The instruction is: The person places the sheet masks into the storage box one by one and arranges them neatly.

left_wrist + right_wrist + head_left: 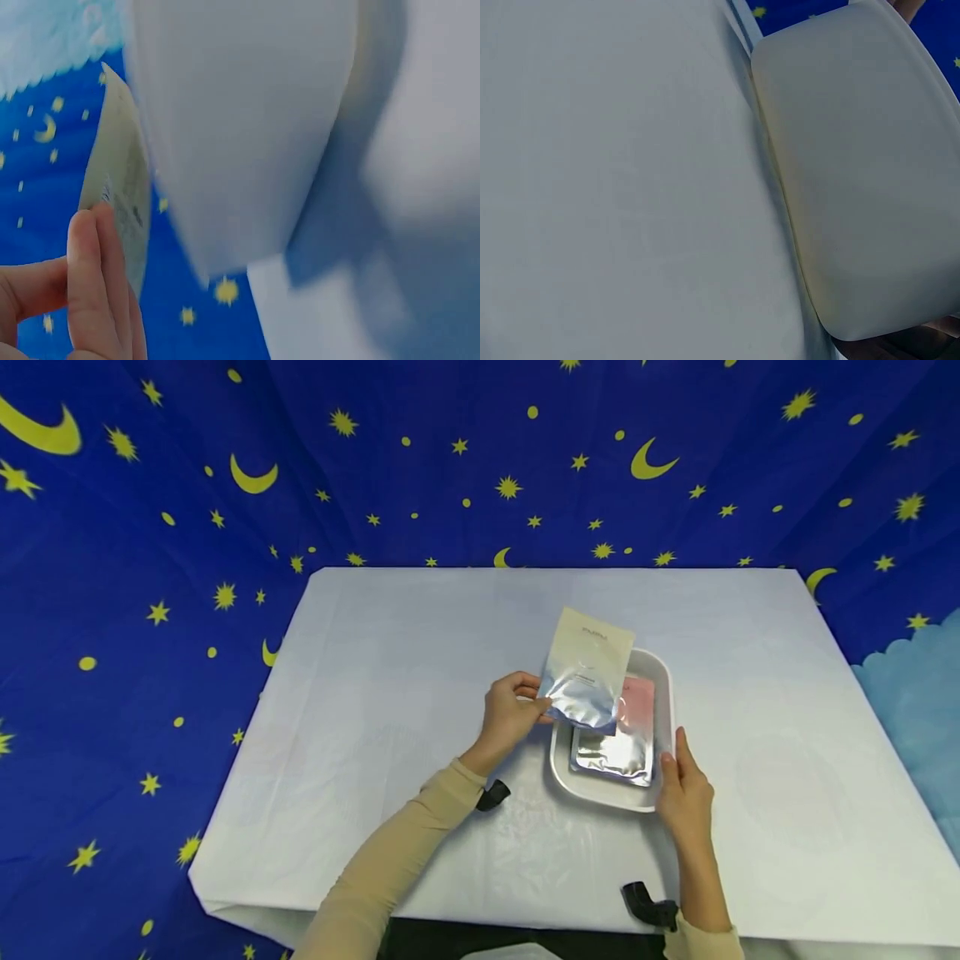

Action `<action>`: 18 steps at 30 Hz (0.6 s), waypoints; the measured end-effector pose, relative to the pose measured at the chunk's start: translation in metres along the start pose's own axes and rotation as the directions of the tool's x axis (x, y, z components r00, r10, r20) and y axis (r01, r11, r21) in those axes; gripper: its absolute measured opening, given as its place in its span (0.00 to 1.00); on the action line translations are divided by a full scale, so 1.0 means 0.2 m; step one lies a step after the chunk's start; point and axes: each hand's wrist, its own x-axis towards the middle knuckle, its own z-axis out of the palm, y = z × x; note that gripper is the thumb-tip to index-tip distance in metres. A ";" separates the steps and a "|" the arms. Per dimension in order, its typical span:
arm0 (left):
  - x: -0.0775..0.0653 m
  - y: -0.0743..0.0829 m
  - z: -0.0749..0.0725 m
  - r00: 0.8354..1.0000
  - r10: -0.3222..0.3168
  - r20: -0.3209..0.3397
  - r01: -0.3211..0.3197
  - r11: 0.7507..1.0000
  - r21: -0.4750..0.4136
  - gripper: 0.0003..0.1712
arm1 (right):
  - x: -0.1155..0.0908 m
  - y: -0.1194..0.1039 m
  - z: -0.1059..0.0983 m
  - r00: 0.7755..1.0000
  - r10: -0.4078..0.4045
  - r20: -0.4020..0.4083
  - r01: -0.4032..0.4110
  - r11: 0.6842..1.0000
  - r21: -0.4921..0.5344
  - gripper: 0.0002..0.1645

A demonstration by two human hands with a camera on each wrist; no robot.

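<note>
My left hand [504,720] pinches a cream and silver-blue foil sachet [588,656] by its lower left edge, thumb on the printed face. The sachet is tilted up over a white rectangular tray [592,795]. Inside the tray lie flat packets, the top one a pink and silver sachet [639,703], partly covered in this view by the raised one. At the tray's right side my right hand [687,797] grips the rim, thumb on top and fingers along the outer wall. The left wrist view shows the raised sachet [120,165] nearly edge-on between fingers and thumb.
A white cloth covers the table [390,677]. Black angled pieces [647,906] show by both wrists. Behind the table hangs a blue curtain [465,468] with yellow moons and stars. The tray's outer wall [862,180] fills much of the right wrist view.
</note>
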 end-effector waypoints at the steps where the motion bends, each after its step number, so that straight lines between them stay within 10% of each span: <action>1: -0.02 -0.01 0.03 1.000 0.001 0.004 -0.001 0.999 0.034 0.14 | 0.00 0.00 0.00 1.000 -0.001 -0.001 0.001 1.000 -0.003 0.27; 18: -0.16 -0.09 0.24 0.996 0.034 0.080 -0.056 0.952 0.302 0.13 | -0.02 -0.01 0.01 1.000 0.001 0.000 -0.001 1.000 0.005 0.27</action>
